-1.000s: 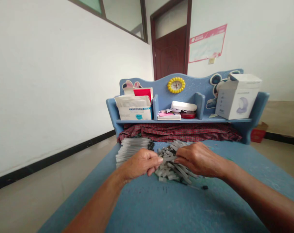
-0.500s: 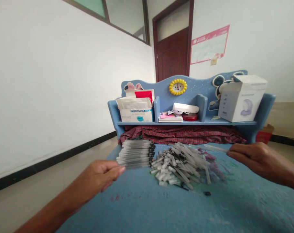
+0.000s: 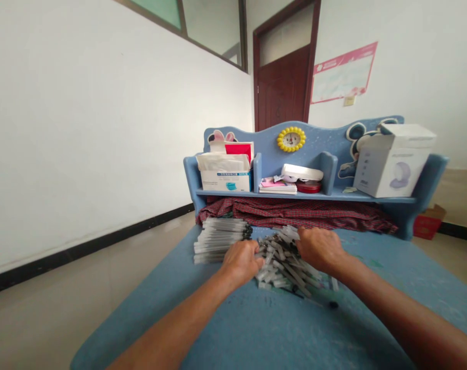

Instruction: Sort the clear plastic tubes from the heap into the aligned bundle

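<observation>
My left hand (image 3: pixel 243 263), its fingers curled closed, is at the left edge of a loose pile of translucent pen parts (image 3: pixel 291 270). What lies between those fingers is hidden. My right hand (image 3: pixel 318 249) is closed above the pile's right side. A pale translucent pen tube (image 3: pixel 290 233) appears at its fingertips, hard to separate from the parts behind. Short whitish caps (image 3: pixel 269 277) and long tubes make up the pile, with dark bits among them. Left of it lies a neat row of translucent pens (image 3: pixel 218 239) with black ends facing right.
A small black piece (image 3: pixel 333 304) lies on the blue table (image 3: pixel 256 329). Behind stands a blue shelf (image 3: pixel 341 193) with a mask box (image 3: pixel 225 180), papers, a red round tin (image 3: pixel 309 188) and a large white box (image 3: pixel 395 164). Checked cloth (image 3: pixel 295 211) is bunched beneath it.
Both hands have come inward to the pile, the left from beside the row, the right from the far right carrying a translucent tube. The view has shifted slightly left.
</observation>
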Available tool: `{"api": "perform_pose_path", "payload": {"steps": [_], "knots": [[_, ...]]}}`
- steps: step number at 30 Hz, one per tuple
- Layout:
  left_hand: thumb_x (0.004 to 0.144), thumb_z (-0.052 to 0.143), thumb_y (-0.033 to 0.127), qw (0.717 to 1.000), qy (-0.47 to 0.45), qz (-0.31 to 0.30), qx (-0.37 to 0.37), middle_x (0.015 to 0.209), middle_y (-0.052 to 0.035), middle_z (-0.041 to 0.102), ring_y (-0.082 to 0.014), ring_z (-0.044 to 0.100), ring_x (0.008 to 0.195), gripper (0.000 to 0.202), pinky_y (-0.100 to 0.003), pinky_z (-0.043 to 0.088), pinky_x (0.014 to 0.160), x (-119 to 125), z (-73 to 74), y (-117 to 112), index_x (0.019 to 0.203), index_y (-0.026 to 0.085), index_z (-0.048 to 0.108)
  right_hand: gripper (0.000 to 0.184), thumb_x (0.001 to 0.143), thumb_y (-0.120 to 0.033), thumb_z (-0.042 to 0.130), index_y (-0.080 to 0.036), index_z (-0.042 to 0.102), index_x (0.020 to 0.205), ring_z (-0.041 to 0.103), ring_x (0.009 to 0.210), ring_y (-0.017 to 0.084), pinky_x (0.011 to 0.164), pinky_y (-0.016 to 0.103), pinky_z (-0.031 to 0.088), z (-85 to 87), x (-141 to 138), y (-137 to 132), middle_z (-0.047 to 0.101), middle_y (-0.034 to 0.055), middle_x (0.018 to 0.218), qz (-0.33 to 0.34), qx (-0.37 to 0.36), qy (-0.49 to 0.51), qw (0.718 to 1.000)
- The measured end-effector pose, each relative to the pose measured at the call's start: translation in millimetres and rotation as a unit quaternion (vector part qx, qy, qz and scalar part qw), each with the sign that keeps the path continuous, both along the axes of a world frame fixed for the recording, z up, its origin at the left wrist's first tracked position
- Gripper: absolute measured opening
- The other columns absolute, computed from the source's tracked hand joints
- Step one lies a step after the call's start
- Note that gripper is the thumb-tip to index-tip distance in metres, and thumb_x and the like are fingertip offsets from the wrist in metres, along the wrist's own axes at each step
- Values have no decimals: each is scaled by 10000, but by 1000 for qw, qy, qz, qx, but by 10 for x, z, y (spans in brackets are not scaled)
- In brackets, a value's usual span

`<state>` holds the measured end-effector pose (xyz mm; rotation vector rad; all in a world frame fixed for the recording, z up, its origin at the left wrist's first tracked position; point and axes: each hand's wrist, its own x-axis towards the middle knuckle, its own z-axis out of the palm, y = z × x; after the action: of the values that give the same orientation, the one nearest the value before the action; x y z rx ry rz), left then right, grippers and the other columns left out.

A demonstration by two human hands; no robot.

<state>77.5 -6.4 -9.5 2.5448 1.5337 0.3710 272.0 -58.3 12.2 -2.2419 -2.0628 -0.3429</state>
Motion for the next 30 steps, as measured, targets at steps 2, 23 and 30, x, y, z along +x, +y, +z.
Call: {"api": "perform_pose_path", "payload": {"steps": [2, 23, 30], "knots": [[715, 615, 362, 1000, -6, -6, -7, 665, 8, 623, -151, 561, 617, 213, -216, 292, 516, -32, -29, 0, 837, 193, 658, 338, 890, -312, 377, -136, 665, 918, 683, 802, 315, 651, 384, 474, -3, -8, -13, 708, 187, 832, 3, 8, -3, 1000], [714, 571, 127, 986, 164, 15, 38, 865, -64, 644, -223, 594, 863, 148, -302, 427, 733, -574, 136, 103, 787, 197, 679, 341, 890, -385, 372, -203, 652, 819, 671, 687, 252, 544, 285, 345, -15, -69, -79, 706, 117, 717, 75, 20, 6, 997], [735, 542, 94, 978, 205, 1, 49, 896, -108, 643, -240, 597, 897, 178, -329, 454, 782, -552, 166, 42, 797, 161, 695, 342, 892, -388, 367, -212, 641, 788, 667, 660, 239, 513, 273, 278, -29, -111, -107, 701, 95, 686, 89, 22, -3, 996]]}}
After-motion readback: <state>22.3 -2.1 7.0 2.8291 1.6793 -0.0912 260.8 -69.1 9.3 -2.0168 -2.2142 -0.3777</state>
